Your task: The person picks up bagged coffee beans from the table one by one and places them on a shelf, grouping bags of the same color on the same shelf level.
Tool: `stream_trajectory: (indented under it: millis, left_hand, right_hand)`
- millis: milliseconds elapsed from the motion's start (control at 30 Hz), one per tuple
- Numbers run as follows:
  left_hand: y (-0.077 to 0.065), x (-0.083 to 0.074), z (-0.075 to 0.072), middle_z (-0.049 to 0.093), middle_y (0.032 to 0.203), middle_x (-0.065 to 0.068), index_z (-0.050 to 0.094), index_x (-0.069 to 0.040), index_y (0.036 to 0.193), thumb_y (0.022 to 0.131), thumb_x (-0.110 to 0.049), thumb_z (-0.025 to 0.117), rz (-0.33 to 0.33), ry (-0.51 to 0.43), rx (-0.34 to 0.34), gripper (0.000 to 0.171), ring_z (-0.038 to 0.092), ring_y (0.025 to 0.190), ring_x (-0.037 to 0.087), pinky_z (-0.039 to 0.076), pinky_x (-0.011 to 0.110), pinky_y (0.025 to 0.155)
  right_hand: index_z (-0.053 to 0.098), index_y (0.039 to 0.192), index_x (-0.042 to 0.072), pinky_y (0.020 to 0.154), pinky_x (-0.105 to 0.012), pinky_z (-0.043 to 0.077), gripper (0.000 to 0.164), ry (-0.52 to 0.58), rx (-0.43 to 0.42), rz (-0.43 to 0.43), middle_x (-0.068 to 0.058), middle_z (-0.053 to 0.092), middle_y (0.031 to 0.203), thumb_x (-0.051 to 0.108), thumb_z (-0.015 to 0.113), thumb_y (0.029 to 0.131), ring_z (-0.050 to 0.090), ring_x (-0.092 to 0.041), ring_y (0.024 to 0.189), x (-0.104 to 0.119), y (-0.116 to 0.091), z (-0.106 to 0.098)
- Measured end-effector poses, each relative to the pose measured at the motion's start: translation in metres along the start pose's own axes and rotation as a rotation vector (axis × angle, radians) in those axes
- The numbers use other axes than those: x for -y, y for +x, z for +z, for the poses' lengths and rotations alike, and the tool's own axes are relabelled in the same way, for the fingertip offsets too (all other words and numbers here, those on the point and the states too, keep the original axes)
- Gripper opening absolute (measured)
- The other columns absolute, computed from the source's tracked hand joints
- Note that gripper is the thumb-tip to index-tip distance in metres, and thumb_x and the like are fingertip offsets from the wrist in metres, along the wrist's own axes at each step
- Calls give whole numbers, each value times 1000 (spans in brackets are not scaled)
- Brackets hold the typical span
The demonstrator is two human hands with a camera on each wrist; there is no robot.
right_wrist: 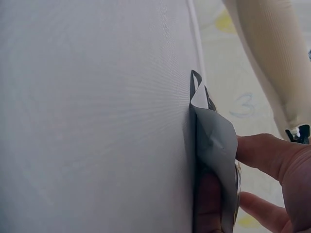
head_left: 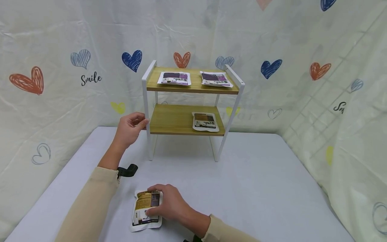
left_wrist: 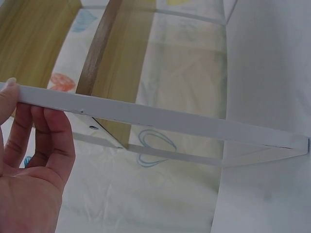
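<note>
My left hand point(head_left: 128, 130) pinches the white metal frame point(head_left: 146, 104) of a small two-tier shelf on its left side. In the left wrist view the thumb lies on one face of the bar point(left_wrist: 160, 116) and curled fingers point(left_wrist: 60, 141) are behind it. Low on the table, my right hand point(head_left: 173, 204) grips the right edge of a white foil pouch point(head_left: 140, 215) with a gold-brown label. The right wrist view shows one finger point(right_wrist: 210, 199) tucked under the pouch point(right_wrist: 216, 141), its edge tilted off the tabletop, and other digits on the far side.
Two white pouches with purple labels, one left point(head_left: 174, 78) and one right point(head_left: 216, 79), lie on the upper wooden board point(head_left: 195, 80). A brown-labelled pouch point(head_left: 205, 122) is on the right of the lower board point(head_left: 172, 121). Behind the white table point(head_left: 257, 188) hangs a heart-printed curtain point(head_left: 193, 27).
</note>
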State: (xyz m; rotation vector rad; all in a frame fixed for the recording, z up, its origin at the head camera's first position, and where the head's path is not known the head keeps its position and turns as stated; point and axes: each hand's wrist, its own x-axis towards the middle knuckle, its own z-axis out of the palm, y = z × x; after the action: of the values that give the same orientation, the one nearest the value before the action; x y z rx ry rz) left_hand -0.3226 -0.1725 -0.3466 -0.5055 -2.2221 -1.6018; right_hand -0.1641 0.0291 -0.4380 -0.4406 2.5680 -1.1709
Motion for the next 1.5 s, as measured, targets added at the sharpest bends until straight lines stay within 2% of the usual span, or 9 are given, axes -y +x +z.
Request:
stream_trajectory:
  millis: [200,333,667,900,1100,1300,1500]
  left_hand:
    - [0,-1,0,69,105,11,69,3,118,100,-28,67,-4,-1,5,36,70,91,8,59,17,81]
    - [0,-1,0,68,104,10,69,2,118,100,-27,67,-3,5,5,34,70,91,8,59,16,81]
    - [0,-1,0,69,101,3,70,-1,116,100,-26,67,-22,21,-6,30,70,92,7,59,17,82]
    - [0,-4,0,66,101,10,70,2,114,101,-19,66,-18,28,-1,25,69,91,8,59,15,80]
    - [-1,-7,1,67,103,11,71,0,115,100,-23,67,-24,18,-2,28,69,93,8,59,16,81]
    - [-2,-8,0,68,102,11,70,1,115,100,-22,68,-34,20,-12,28,70,92,9,59,15,80]
    - [-2,-9,-1,67,105,15,70,1,115,100,-24,67,-34,32,6,29,69,92,10,58,14,80]
  right_hand:
    - [73,121,32,105,-46,50,56,14,-7,2,12,68,118,26,96,70,58,-16,117,-1,1,2]
    - [73,121,32,107,-47,50,56,24,0,13,12,68,122,26,96,70,58,-16,118,-2,1,2]
    - [73,120,33,94,-35,53,55,50,11,19,14,69,119,26,96,71,57,-8,104,-4,2,1]
    - [74,120,33,93,-34,52,54,40,5,2,13,69,119,27,96,71,57,-9,104,-6,3,2]
    - [74,119,33,93,-34,53,54,49,4,7,12,69,120,26,96,70,57,-10,105,-6,2,1]
    - [74,119,34,86,-30,52,54,62,15,14,12,69,118,26,96,71,56,-9,100,-6,3,0]
    - [74,120,33,89,-34,52,55,58,1,13,10,69,120,27,96,70,56,-12,103,-6,3,-3]
